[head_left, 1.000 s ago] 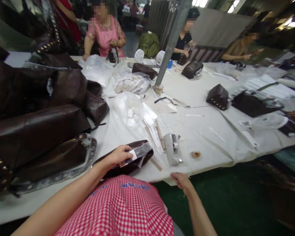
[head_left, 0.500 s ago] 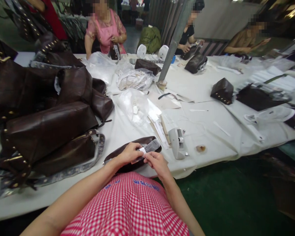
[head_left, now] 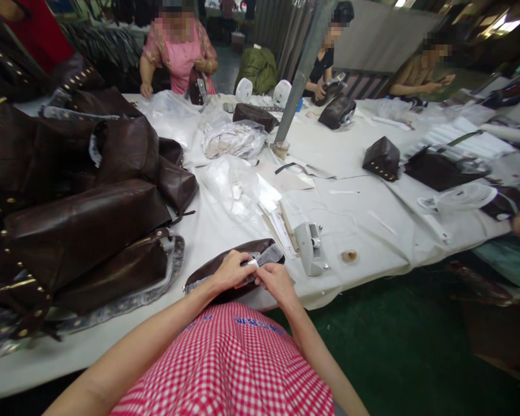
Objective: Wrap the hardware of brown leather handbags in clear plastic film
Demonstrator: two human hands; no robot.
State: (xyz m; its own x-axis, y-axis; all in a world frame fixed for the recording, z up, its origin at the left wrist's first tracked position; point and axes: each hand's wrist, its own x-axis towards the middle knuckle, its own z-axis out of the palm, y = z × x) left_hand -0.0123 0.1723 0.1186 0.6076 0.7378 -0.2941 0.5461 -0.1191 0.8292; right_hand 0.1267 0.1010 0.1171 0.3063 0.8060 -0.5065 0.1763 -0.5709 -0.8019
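A dark brown leather bag (head_left: 212, 261) lies in front of me at the table's near edge, partly covered by my hands. My left hand (head_left: 234, 270) rests over it, fingers curled on a small white piece (head_left: 253, 263) that looks like paper or a tag. My right hand (head_left: 275, 281) meets it from the right, thumb and fingertips pinched at the edge of the same white piece. A grey plastic-wrapped strap (head_left: 272, 253) lies across the bag just beyond my fingers. What is under my left palm is hidden.
Brown studded bags (head_left: 86, 231) are piled at left. A grey tape dispenser (head_left: 309, 248) stands right of my hands, by white strips (head_left: 281, 228) and a clear plastic bag (head_left: 231, 185). A metal post (head_left: 301, 81) rises mid-table. Several co-workers sit or stand around the table.
My hands stay at the same white piece with only small finger movement. The view has shifted slightly, and a co-worker's hand now shows at the right edge.
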